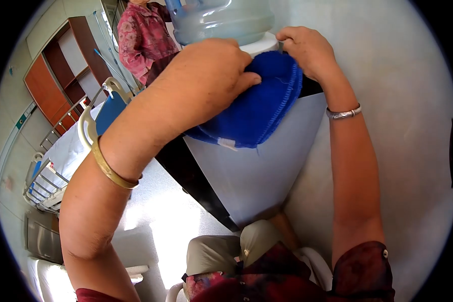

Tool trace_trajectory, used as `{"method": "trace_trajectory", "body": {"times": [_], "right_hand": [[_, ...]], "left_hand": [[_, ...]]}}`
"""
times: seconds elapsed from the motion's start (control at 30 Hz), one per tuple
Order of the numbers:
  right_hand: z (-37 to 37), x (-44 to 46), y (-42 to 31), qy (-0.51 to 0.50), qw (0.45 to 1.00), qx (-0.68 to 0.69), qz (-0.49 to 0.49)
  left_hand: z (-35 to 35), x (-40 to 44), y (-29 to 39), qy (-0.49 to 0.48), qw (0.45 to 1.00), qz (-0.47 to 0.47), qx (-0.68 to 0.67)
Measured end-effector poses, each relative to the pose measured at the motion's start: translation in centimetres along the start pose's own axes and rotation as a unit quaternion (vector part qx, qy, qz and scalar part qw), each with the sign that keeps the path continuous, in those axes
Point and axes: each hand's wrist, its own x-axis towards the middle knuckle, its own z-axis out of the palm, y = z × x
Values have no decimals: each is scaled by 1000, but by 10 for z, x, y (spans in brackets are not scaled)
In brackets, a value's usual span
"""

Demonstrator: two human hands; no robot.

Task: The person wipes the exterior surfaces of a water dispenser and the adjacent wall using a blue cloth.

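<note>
A blue cloth (267, 100) with a stitched edge and a small white tag hangs in front of the top of a water dispenser (256, 161). My left hand (211, 70) is closed on its upper left part, with the thumb lying on the cloth. At the cloth's upper right edge, the fingers of my right hand (309, 53) are curled in beside the dispenser's white collar (261, 45); they seem to grip the cloth, though the contact is partly hidden. Just behind both hands stands a large clear water bottle (226, 20).
A person in a pink patterned shirt (148, 38) stands behind the dispenser to the left. A hospital bed (60, 151) with rails and a wooden cabinet (60, 75) are further left. The wall (397, 126) rises close on the right. My knees (259, 239) are below the dispenser.
</note>
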Motion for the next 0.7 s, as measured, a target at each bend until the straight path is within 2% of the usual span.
{"method": "trace_trajectory", "body": {"times": [0.1,0.27,0.33,0.47,0.53,0.7], "right_hand": [[6,1,8,21,999,7,-24],[-1,1,5,-2,999,24,-25],[-5,1,3,-22,999,35,-14],[-11,-4,9,-51,995,74,-51],[-9,-5,10,-68,993,70,-63],[2,-10,16,36,991,13,-126]], "left_hand": [[-8,-17,-15,-28,999,-19,19],[-29,-53,-40,-78,995,-62,3],[-36,-68,-45,-88,986,-145,0],[-33,-84,-47,-26,987,-155,-26],[-31,-82,-43,-28,988,-150,-25],[-32,-69,-33,-65,990,-123,-28]]}}
